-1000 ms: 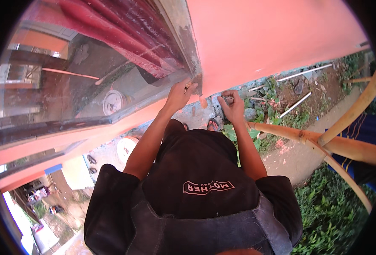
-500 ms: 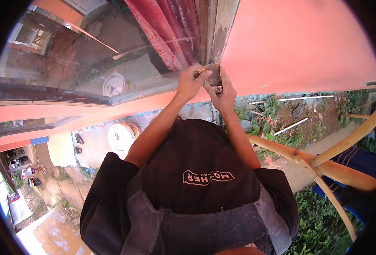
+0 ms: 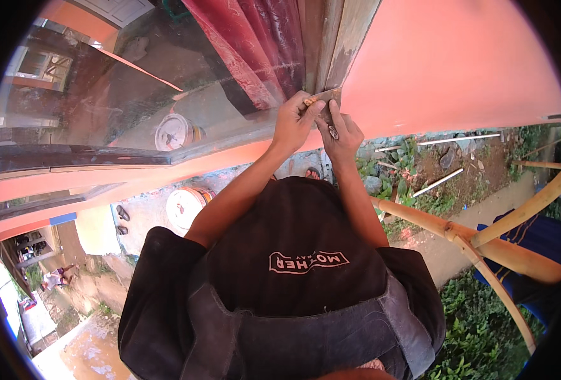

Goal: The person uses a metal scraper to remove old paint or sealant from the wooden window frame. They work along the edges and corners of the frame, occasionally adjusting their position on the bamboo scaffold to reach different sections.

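Both my hands meet at the lower corner of a weathered wooden window frame [image 3: 350,47], where it borders the pink wall [image 3: 464,63]. Between them is a thin, flat grey-brown piece [image 3: 332,95], whose exact kind I cannot make out. My left hand [image 3: 294,123] pinches it at its left edge, beside a small orange-yellow patch. My right hand [image 3: 342,136] grips it from below and the right, its index finger stretched along the piece. A ring-like, shiny item [image 3: 333,132] shows at the right fingers. The palms are partly hidden.
Window glass [image 3: 134,76] reflects the yard, with a red curtain [image 3: 248,50] behind it. A paint bucket [image 3: 186,208] and sandals [image 3: 122,220] stand on the ground to the left. Bamboo poles [image 3: 413,218] cross at the right, with dark blue cloth [image 3: 521,237] hanging there. A person [image 3: 57,277] is far left.
My hands have shifted slightly right with the flat piece along the frame's corner. The right index finger is now more extended. The view has moved a little, and a sandalled foot shows below.
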`<state>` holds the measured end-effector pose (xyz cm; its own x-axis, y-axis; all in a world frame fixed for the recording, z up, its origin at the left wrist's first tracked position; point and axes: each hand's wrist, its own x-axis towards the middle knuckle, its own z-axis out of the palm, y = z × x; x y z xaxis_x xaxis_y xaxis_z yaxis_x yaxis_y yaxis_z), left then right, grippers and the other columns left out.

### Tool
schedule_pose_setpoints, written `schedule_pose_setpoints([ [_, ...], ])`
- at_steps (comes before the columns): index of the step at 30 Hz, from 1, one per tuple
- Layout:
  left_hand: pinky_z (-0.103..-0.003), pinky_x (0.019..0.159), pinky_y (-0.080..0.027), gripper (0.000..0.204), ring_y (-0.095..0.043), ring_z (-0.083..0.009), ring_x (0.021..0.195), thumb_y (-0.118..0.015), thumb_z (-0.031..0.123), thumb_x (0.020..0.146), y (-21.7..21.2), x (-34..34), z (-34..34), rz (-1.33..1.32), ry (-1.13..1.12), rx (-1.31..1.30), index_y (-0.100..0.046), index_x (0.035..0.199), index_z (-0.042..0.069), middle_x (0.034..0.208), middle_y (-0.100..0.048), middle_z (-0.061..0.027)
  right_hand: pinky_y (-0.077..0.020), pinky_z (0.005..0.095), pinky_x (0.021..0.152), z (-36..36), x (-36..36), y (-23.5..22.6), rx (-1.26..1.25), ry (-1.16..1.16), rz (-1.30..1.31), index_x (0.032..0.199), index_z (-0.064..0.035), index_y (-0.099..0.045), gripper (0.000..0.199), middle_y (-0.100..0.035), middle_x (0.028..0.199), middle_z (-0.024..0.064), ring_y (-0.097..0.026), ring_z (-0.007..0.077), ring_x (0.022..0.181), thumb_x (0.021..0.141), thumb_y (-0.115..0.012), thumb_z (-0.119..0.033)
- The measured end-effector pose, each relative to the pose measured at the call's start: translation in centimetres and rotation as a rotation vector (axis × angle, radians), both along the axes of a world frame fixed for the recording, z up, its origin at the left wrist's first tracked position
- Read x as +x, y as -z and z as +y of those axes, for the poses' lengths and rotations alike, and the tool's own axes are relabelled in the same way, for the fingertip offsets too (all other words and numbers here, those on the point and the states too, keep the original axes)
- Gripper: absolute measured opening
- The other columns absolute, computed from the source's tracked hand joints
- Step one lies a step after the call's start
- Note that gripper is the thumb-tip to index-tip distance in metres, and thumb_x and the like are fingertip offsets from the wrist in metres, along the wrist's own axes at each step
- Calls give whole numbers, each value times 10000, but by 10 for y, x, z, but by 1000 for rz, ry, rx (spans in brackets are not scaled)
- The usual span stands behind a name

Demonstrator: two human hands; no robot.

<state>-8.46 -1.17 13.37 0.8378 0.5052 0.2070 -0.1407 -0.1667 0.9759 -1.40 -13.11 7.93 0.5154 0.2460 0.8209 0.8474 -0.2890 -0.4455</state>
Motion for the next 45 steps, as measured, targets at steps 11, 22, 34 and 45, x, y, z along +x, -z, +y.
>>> schedule_pose_setpoints([
  [11, -219, 634, -488, 176, -592, -41, 757, -684, 144, 992, 10, 11, -4, -90, -47, -227, -643, 1052, -17, 863, -676, -7, -371, 302, 442, 13, 18, 9, -12, -29, -19, 1334, -106, -657, 692, -527, 620, 2, -475, 165, 464, 710, -890, -294],
  [22, -232, 650, -439, 214, -507, -55, 753, -669, 199, 1007, 0, 15, -7, -49, -102, -97, -646, 996, -14, 822, -597, 15, -417, 293, 468, 18, 17, 3, 28, -40, 20, 1339, -87, -653, 714, -601, 668, 20, -527, 164, 483, 692, -890, -273],
  [34, -242, 628, -435, 223, -508, -57, 734, -648, 203, 1019, 11, 22, -20, -119, -175, 8, -624, 966, -12, 807, -587, 8, -415, 302, 458, 9, 24, 18, 15, -54, -41, 1340, -95, -653, 749, -531, 623, 5, -511, 165, 473, 662, -877, -321],
  [45, -244, 667, -458, 222, -539, -68, 769, -643, 194, 1019, -7, 25, -15, -138, -211, 29, -625, 962, -19, 843, -621, -16, -427, 304, 468, 19, 38, -8, 51, -93, -71, 1304, -97, -674, 696, -604, 691, 20, -524, 176, 487, 673, -871, -317],
])
